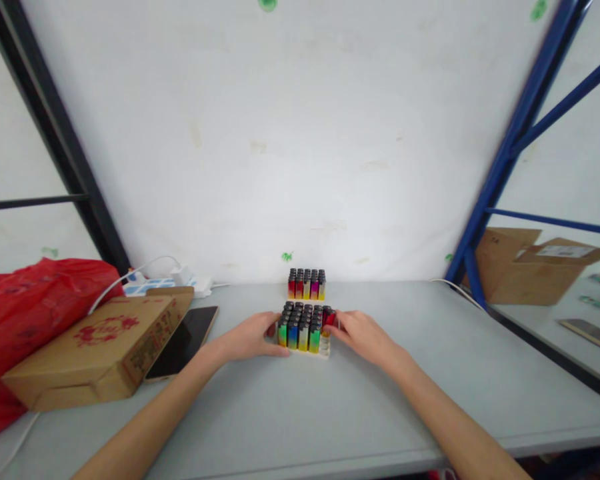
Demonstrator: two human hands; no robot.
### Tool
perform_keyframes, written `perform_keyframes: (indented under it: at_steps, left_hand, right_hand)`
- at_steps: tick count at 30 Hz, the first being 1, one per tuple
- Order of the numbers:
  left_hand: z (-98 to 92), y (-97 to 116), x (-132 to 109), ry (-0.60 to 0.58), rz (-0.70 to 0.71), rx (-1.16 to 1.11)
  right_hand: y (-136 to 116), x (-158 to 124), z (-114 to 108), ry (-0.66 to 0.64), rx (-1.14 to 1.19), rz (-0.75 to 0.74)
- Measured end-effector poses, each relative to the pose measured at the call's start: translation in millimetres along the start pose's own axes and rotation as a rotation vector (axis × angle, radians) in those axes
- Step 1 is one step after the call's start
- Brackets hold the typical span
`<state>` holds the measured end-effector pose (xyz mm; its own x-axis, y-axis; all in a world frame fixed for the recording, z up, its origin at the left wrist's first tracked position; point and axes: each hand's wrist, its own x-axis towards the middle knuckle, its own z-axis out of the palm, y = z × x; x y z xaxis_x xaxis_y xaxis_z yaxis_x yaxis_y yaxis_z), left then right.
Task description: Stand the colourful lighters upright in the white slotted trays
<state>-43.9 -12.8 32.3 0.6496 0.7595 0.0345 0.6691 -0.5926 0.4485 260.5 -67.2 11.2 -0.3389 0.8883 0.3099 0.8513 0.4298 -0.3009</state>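
Observation:
Several upright lighters (303,327) with black tops and multicoloured bodies stand in rows in a white tray (316,355) near the middle of the table. My left hand (255,335) grips this tray's left side, its thumb along the front corner and its fingers at the side. At the right end, my right hand (364,337) has thumb and fingers closed on a red lighter (329,319), partly hidden by the fingers. In front of that lighter, the tray's right column shows bare slots. Behind stands a second block of lighters (307,285), untouched.
To the left lie a cardboard box (95,347), a dark phone-like slab (183,343), a red plastic bag (45,313) and a white power strip (200,285) with a cable. Blue rack posts (505,157) and an open carton (525,267) are at the right. A white wall closes the back.

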Motion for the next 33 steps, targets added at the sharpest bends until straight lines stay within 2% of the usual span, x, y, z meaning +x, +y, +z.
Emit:
perform_keyframes:
  at_steps: [3,7,11,13,16,19,22,26,30,33]
  left_hand:
    - [0.0,0,0,-0.004,-0.003,0.015]
    - [-1.2,1,-1,0.000,-0.008,-0.006]
    - [-3.0,4,-2,-0.017,-0.022,-0.025]
    - [-3.6,6,-2,-0.021,-0.025,-0.034]
    - [-4.0,7,-2,-0.018,-0.017,-0.053]
    - [-4.1,6,-2,-0.011,-0.006,-0.066]
    - [-4.3,6,-2,-0.007,0.014,-0.074]
    - [-4.1,6,-2,-0.009,0.015,-0.066]
    - [-3.0,4,-1,-0.023,-0.019,-0.025]
    - [-2.1,3,-1,-0.018,-0.032,-0.026]
  right_hand:
    - [1,-5,-15,-0.051,-0.010,0.029]
    - [23,-15,-37,-0.043,-0.013,0.114]
    - [49,-23,-36,-0.173,0.019,0.189]
    - [54,-22,-30,-0.225,0.041,0.179]
    - [52,-16,-26,-0.206,0.014,0.073]
    - [43,-10,-28,-0.079,0.022,-0.009]
    - [33,-8,-33,-0.013,0.192,0.033]
    - [23,-8,-35,-0.025,0.470,0.142]
    - [20,-8,-30,-0.037,0.538,0.165]
    - [18,-8,-27,-0.044,0.497,0.077]
